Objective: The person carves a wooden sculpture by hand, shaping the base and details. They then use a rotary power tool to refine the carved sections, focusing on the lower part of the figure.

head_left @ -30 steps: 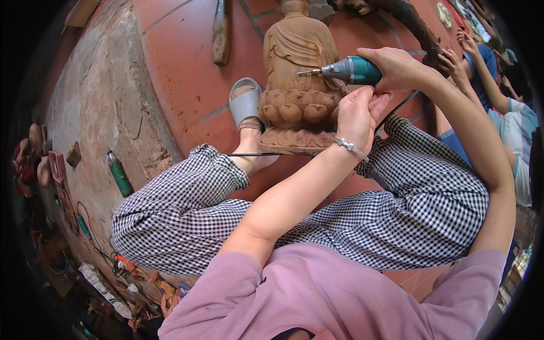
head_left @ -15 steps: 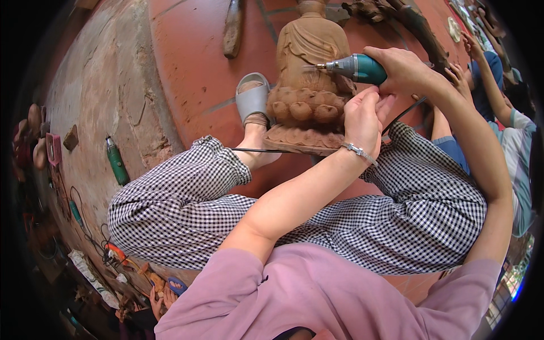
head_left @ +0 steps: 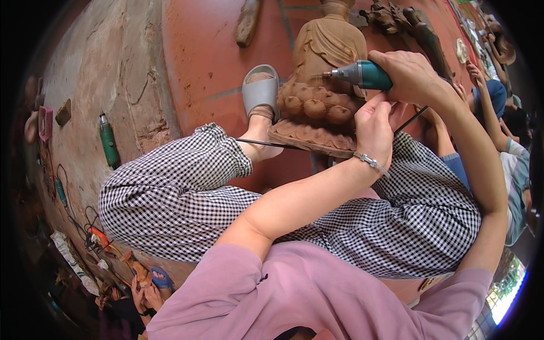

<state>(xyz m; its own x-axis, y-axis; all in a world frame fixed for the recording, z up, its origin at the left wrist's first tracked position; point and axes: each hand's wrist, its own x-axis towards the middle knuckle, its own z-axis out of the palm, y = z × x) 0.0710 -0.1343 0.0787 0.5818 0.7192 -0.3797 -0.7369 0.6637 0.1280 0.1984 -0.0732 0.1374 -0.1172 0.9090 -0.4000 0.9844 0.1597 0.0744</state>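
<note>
A brown carved seated statue (head_left: 334,46) stands upright between my legs on a lotus-shaped base (head_left: 317,106). My right hand (head_left: 407,72) is wrapped round a teal and grey rotary tool (head_left: 371,75), holding it level across the statue's lower body. The tool's metal nose points left, close to the carved robe; whether the bit touches the wood cannot be made out. Just below the tool is my left hand (head_left: 374,126), beside the base, its thumb and fingers pressed together. What they pinch, if anything, is hidden. A black cable (head_left: 409,119) passes behind my left hand.
A green rotary tool (head_left: 109,141) lies on the stone ledge (head_left: 127,68) to my left. A wooden mallet-like piece (head_left: 248,22) and dark gnarled wood (head_left: 425,34) lie on the tiles ahead. Other people sit at the right (head_left: 513,170) and lower left (head_left: 148,296).
The view has shifted, so the statue appears farther right. My left hand's fingers have closed from a looser, partly spread pose. The right hand keeps its grip, and less of the tool's bit shows.
</note>
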